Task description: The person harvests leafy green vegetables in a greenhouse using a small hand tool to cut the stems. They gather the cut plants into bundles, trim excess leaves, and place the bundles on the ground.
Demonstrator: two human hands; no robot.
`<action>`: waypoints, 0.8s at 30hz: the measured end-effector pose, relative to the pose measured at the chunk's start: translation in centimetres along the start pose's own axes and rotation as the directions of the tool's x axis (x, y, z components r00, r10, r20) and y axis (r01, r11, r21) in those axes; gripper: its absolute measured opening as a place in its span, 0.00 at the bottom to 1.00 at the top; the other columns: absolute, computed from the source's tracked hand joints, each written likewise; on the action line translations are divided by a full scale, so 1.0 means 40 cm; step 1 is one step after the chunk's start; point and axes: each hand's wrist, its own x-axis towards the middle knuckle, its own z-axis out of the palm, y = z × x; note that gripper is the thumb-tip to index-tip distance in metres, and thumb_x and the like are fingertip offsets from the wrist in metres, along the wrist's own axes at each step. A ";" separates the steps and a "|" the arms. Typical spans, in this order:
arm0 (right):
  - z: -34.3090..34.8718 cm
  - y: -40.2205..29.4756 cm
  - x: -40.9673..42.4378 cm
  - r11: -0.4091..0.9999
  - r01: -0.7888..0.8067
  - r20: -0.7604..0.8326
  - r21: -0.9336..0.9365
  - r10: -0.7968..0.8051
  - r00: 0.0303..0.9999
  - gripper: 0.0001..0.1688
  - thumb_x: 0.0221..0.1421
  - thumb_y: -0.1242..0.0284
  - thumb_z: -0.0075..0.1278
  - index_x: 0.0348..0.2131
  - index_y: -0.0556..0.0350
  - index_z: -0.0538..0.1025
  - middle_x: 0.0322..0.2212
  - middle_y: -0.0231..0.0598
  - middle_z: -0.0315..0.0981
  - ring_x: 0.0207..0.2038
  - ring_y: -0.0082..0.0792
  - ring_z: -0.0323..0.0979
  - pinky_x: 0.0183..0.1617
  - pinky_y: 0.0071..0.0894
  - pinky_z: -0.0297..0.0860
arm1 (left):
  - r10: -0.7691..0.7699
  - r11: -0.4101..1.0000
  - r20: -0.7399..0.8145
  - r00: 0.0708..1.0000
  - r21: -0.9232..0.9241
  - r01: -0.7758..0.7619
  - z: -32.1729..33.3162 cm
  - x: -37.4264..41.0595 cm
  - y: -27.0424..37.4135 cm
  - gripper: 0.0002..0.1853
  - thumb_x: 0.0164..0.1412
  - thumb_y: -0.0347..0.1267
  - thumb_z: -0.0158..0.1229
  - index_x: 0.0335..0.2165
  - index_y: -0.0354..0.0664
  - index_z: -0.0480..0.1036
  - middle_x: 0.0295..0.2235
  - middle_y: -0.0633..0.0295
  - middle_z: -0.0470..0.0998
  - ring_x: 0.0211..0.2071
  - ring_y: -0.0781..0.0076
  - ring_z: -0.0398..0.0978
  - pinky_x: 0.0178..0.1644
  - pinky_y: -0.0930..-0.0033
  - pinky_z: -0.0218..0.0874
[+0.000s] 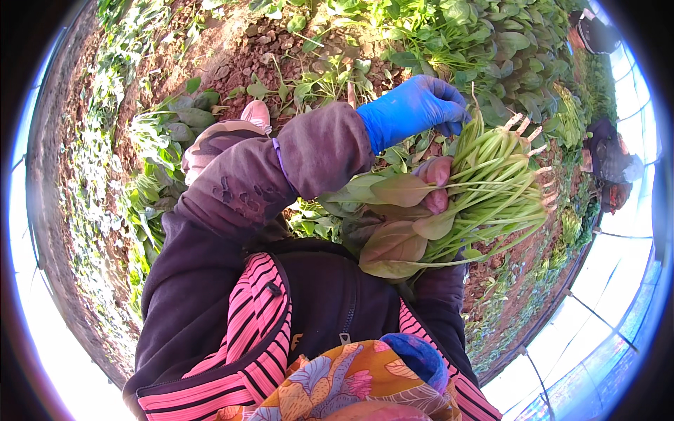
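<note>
A thick bunch of leafy greens (495,184), which looks like spinach, lies across my right forearm's side of the view. Its pale trimmed roots point right and its broad leaves (397,242) droop left towards my jacket. My right hand (438,184) is wrapped around the stalks; only some fingers show, the rest hidden by leaves. In a blue glove, my left hand (439,108) comes in at the bunch's upper edge. Its thumb and fingertips are curled against a thin outer stalk (475,121) with a wispy root.
Uprooted greens lie in a pile (174,131) at left, with more leafy plants (505,58) at upper right. Reddish soil (253,52) shows between. A pink shoe (256,113) is near my knee. At far right is a person (608,150) in dark clothing, beside a translucent greenhouse wall (616,279).
</note>
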 end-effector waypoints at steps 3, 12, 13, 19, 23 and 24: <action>-0.008 -0.005 0.007 0.999 -0.035 0.007 -0.024 0.035 0.999 0.30 0.59 0.55 0.46 0.46 0.67 0.68 0.24 0.45 0.75 0.24 0.33 0.71 0.27 0.28 0.67 | -0.018 0.998 -0.011 1.000 -0.054 0.018 -0.001 -0.002 -0.010 0.08 0.57 0.30 0.58 0.31 0.35 0.77 0.26 0.61 0.79 0.27 0.74 0.77 0.35 0.74 0.69; 0.001 -0.013 0.011 0.996 -0.066 0.006 -0.059 0.066 0.998 0.31 0.60 0.54 0.45 0.47 0.66 0.67 0.23 0.45 0.74 0.24 0.33 0.70 0.26 0.28 0.65 | -0.157 0.988 0.099 0.983 0.009 0.157 -0.021 -0.003 -0.026 0.16 0.57 0.32 0.56 0.43 0.35 0.73 0.32 0.61 0.79 0.34 0.73 0.77 0.44 0.71 0.68; 0.001 -0.012 0.012 0.996 -0.067 0.005 -0.063 0.068 0.998 0.32 0.60 0.54 0.45 0.48 0.66 0.67 0.23 0.45 0.74 0.23 0.33 0.70 0.26 0.28 0.65 | -0.148 0.989 0.126 0.981 -0.010 0.151 -0.018 -0.007 -0.031 0.17 0.57 0.31 0.56 0.44 0.35 0.73 0.33 0.61 0.79 0.35 0.74 0.77 0.45 0.71 0.67; 0.009 -0.013 0.021 0.995 -0.063 0.012 -0.072 0.064 0.998 0.32 0.60 0.53 0.45 0.49 0.65 0.67 0.23 0.44 0.74 0.23 0.33 0.69 0.26 0.28 0.64 | 0.002 0.995 0.184 0.983 0.102 -0.022 0.000 0.001 -0.040 0.14 0.55 0.32 0.64 0.39 0.36 0.74 0.32 0.64 0.77 0.36 0.76 0.74 0.45 0.74 0.65; 0.018 -0.014 0.017 0.994 -0.066 0.002 -0.088 0.066 0.998 0.33 0.60 0.52 0.44 0.50 0.65 0.67 0.23 0.44 0.73 0.23 0.32 0.68 0.26 0.28 0.63 | -0.013 1.000 0.200 0.980 0.021 0.009 -0.010 0.009 -0.028 0.10 0.59 0.29 0.61 0.39 0.35 0.75 0.30 0.63 0.80 0.32 0.77 0.77 0.41 0.73 0.69; 0.019 -0.015 0.017 0.994 -0.066 -0.004 -0.085 0.066 0.998 0.33 0.60 0.52 0.44 0.50 0.65 0.66 0.23 0.44 0.73 0.23 0.32 0.68 0.26 0.28 0.63 | 0.020 1.000 0.206 0.978 -0.011 -0.018 -0.011 0.011 -0.024 0.08 0.60 0.28 0.59 0.38 0.34 0.76 0.29 0.59 0.81 0.29 0.74 0.79 0.38 0.72 0.71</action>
